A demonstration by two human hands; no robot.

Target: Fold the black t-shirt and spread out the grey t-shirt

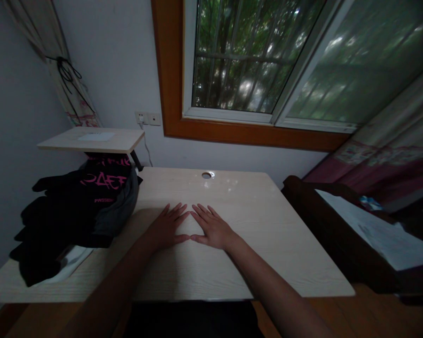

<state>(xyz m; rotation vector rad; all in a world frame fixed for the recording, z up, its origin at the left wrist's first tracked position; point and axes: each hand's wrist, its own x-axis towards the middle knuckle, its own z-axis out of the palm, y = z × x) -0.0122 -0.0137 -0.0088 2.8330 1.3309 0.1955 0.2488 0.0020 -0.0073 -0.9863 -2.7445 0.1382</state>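
"Wood-grain desk [268,225]: where exactly?"

"Below the window [239,70], directly under both palms."

"And the left hand [165,231]?"

"Rests palm down on the desk, with fingers spread wide."

"The right hand [215,230]?"

"Lies flat likewise, with thumbs and forefingers meeting or nearly so."

"Off to the left?"

"Black clothing with pink lettering [66,211], heaped on the desk, partly beneath a raised shelf [127,137]. On that shelf, perhaps a sheet of paper [96,136]; too dim for certainty."
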